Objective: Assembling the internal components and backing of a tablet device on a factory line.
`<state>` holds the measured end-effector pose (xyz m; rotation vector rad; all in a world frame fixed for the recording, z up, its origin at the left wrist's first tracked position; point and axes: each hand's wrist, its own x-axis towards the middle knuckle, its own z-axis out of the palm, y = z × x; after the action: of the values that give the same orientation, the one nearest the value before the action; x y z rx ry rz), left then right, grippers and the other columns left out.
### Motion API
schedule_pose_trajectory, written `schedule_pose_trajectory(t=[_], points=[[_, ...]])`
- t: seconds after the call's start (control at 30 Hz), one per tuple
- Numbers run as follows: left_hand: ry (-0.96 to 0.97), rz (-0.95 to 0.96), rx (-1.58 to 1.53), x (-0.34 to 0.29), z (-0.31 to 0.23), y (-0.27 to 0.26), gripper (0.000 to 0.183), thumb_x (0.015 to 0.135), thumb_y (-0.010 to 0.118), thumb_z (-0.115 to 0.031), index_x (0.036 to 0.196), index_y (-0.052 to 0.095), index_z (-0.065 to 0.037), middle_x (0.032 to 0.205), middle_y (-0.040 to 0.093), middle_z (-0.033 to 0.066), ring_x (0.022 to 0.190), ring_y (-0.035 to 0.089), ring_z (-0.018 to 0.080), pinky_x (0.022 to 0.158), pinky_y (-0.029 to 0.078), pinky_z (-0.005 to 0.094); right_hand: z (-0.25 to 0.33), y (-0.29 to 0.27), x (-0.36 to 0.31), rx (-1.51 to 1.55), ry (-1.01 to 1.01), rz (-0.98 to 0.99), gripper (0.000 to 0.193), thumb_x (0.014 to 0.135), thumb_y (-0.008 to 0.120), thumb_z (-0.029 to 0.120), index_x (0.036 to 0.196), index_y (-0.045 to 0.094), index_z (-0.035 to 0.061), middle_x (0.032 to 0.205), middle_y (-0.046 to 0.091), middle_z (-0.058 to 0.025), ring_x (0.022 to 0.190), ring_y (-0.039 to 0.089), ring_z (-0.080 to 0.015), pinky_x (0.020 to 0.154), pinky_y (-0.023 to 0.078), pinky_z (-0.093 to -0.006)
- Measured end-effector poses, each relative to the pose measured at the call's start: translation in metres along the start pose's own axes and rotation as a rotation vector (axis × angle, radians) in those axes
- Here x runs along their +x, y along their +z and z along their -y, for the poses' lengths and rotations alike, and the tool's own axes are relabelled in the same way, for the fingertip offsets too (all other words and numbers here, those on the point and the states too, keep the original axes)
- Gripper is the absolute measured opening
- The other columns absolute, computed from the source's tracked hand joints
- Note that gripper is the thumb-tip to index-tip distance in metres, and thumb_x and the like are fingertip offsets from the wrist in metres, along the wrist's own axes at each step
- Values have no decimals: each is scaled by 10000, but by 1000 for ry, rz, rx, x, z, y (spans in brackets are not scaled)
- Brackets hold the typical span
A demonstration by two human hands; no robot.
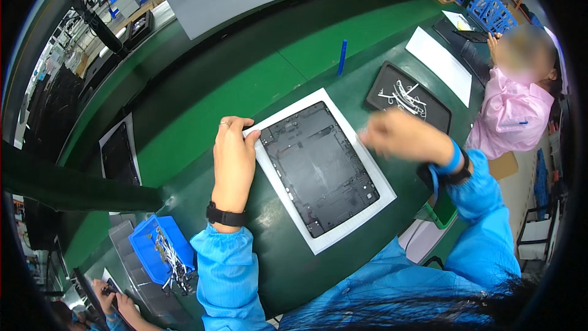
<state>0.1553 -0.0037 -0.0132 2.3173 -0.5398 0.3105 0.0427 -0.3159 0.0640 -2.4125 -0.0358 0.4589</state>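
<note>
A black tablet housing [321, 165], its inner side up with ribs and small parts along its edges, lies on a white sheet [387, 195] in front of me. At its upper left corner is my left hand [235, 150], fingers curled in and thumb beside the housing's edge. The fingertips are partly hidden, so what they pinch, if anything, does not show. My right hand [407, 136] is over the right side of the sheet, near the housing's right edge. Motion smears its fingers, so a hold cannot be made out.
A black tray [441, 110] with white strips stands to the right. A blue bin [147, 248] of small parts sits at left. A blue upright stick [342, 58] rises beyond the housing. Another person in pink [513, 110] works at far right; someone's hands [116, 300] show at lower left.
</note>
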Motion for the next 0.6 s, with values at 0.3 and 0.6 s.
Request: schedule_pose_trajectory(t=[0.3, 0.6], points=[[58, 15, 52, -34, 7, -20, 394, 867, 571, 125, 1240, 648, 25, 1084, 699, 237, 1014, 679, 399, 905, 535, 463, -10, 84, -98, 719, 364, 615, 512, 1077, 587, 421, 1314, 589, -33, 1134, 746, -172, 880, 764, -235, 749, 619, -338], [-297, 262, 140, -152, -56, -78, 481, 884, 553, 64, 1357, 466, 49, 1129, 582, 284, 951, 628, 489, 840, 510, 541, -53, 77, -60, 791, 140, 206, 268, 1058, 619, 208, 1163, 661, -35, 1011, 758, -143, 897, 753, -201, 778, 619, -320]])
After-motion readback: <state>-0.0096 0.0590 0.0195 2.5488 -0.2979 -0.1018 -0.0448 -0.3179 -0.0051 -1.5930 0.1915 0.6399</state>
